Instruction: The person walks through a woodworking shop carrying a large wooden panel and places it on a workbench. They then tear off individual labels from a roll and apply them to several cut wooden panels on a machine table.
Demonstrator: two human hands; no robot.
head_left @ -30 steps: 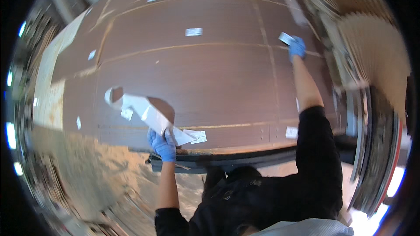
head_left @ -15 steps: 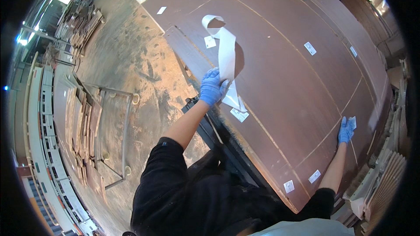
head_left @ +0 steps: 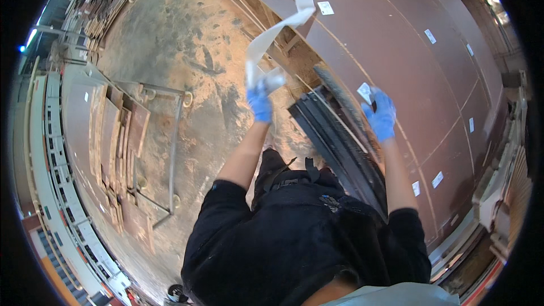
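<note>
My left hand, in a blue glove, is closed on a long white paper strip. The strip curls upward from it, past the near edge of the brown boards. Its part near the fingers is blurred. My right hand, also gloved in blue, is above the near side of the boards with thumb and fingers apart. Just beyond those fingertips is a white label; whether they touch it I cannot tell. Another white label lies farther right, among several others on the boards.
Black metal beams run along the boards' near edge, close to my legs. On the left, a metal-framed cart stands beside stacked wood panels. Sawdust covers parts of the floor. Wood scraps are piled farther back.
My right hand has left the label at the far right and come back toward me. My left hand has carried the paper strip off the boards, out over the floor. The view has shifted.
</note>
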